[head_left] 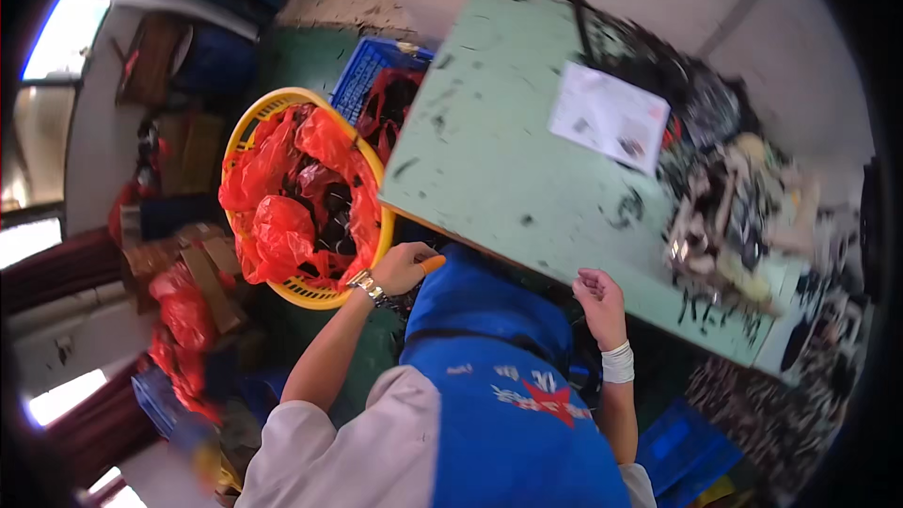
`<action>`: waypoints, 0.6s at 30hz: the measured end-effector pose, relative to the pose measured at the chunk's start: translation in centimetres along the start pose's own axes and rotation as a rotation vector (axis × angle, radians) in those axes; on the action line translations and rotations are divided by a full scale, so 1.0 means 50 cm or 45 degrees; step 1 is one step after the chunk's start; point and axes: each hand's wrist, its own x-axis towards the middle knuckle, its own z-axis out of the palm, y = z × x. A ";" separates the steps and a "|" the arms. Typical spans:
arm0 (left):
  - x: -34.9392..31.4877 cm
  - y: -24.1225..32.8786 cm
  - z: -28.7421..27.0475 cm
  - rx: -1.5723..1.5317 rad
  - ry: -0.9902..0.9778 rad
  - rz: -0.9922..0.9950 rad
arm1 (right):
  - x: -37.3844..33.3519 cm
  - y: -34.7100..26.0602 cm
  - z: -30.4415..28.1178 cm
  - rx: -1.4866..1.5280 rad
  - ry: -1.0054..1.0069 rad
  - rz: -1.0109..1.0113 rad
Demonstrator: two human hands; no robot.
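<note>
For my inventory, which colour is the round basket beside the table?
The basket is yellow, best seen in the head view.

Fairly bright indoors. Windows (77,36), far left of the left hand (403,266), blown out to white, bluish fringe. Glare spots on red bags (285,226) just beyond that hand. Table (489,132) ahead of both hands: evenly lit, dark shadow under its near edge. Heap (724,216) beyond the right hand (600,306): soft, smeared. Outer straight lines bow; corners black.

A workshop: littered green worktable (489,132)
</note>
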 end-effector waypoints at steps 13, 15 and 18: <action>0.573 -0.167 -0.594 0.027 0.567 -0.143 | 0.745 -0.487 0.403 -1.589 -0.094 -1.167; 0.717 -0.181 -0.638 0.044 0.615 -0.321 | 0.832 -0.493 0.439 -1.924 -0.167 -1.390; 0.917 -0.310 -0.604 -0.439 0.661 -0.716 | 0.897 -0.468 0.445 -1.839 -0.505 -1.604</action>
